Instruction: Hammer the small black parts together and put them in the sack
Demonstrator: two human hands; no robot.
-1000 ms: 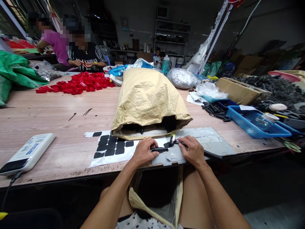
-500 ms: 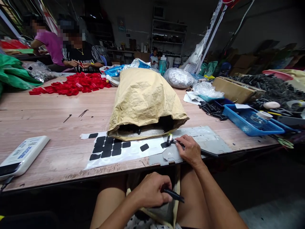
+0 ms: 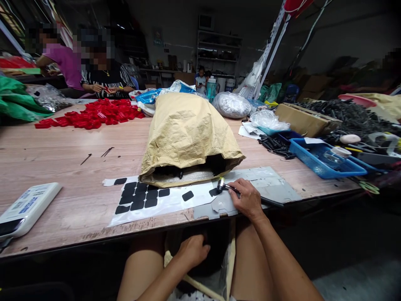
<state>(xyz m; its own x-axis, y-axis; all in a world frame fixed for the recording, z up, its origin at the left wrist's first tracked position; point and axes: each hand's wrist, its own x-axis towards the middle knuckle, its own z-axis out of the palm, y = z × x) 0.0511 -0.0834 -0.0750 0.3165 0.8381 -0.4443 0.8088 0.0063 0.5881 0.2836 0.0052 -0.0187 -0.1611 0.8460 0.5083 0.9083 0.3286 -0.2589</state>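
Observation:
My right hand [image 3: 246,198] rests on a grey metal plate [image 3: 266,184] at the table's near edge, closed round the thin handle of a small hammer [image 3: 221,184]. The hammer's head lies beside a black pad [image 3: 214,192]. My left hand [image 3: 192,251] is down below the table edge between my knees, over the dark mouth of a tan bag [image 3: 230,255] in my lap. Its fingers are curled and their tips are hidden. A white backing sheet [image 3: 169,202] with several black pads [image 3: 138,198] lies left of the plate.
A big brown paper sack [image 3: 188,129] lies open-mouthed just behind the sheet. A white device [image 3: 26,207] sits at the left edge. Blue trays [image 3: 322,163] and black parts are to the right. Red parts [image 3: 97,112] lie far left, where two people sit.
My left hand left the plate with a black stick, dropped to my lap, and now reaches into the bag with the stick out of sight. The right hand stayed put.

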